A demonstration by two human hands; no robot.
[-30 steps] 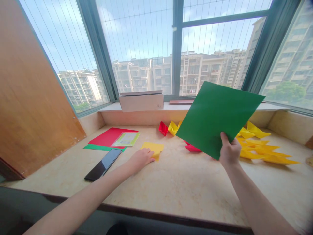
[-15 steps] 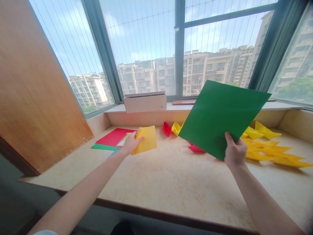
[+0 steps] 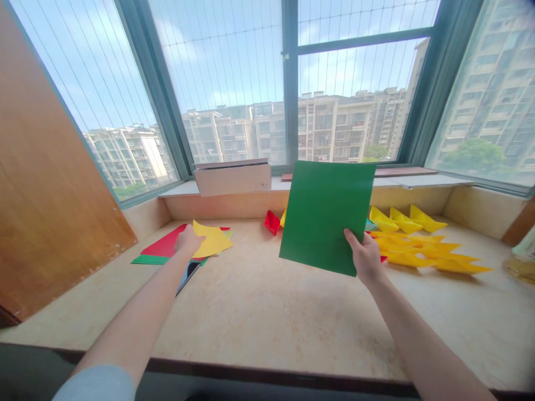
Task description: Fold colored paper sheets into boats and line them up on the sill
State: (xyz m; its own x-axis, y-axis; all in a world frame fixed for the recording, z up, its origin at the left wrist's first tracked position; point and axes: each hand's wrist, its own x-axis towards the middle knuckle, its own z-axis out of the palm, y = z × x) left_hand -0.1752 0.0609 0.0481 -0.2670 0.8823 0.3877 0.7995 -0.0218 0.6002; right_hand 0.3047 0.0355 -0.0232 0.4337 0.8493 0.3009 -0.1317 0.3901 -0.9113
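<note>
My right hand (image 3: 364, 253) pinches the lower right edge of a green sheet of paper (image 3: 328, 214), held up with its thumb on the near face. At the left, my left hand (image 3: 189, 240) grips a yellow sheet of paper (image 3: 213, 239) by its left side, over a pile of red paper (image 3: 161, 239) and green paper (image 3: 148, 259). Part of a dark, flat object (image 3: 191, 273) sticks out from under the pile. Behind the green sheet, a red folded paper boat (image 3: 272, 222) shows at its left, and several yellow paper boats (image 3: 420, 253) stand at its right.
A stone counter (image 3: 267, 317) runs below the windows. On the sill lies a white box (image 3: 233, 178), with a reddish-brown board (image 3: 401, 172) farther right. A wooden panel (image 3: 54, 184) bounds the left side. A glass container (image 3: 520, 262) is cut off at the right edge.
My left hand has carried the yellow sheet left and over the paper pile. The green sheet has turned more upright in my right hand. My view has shifted to the right.
</note>
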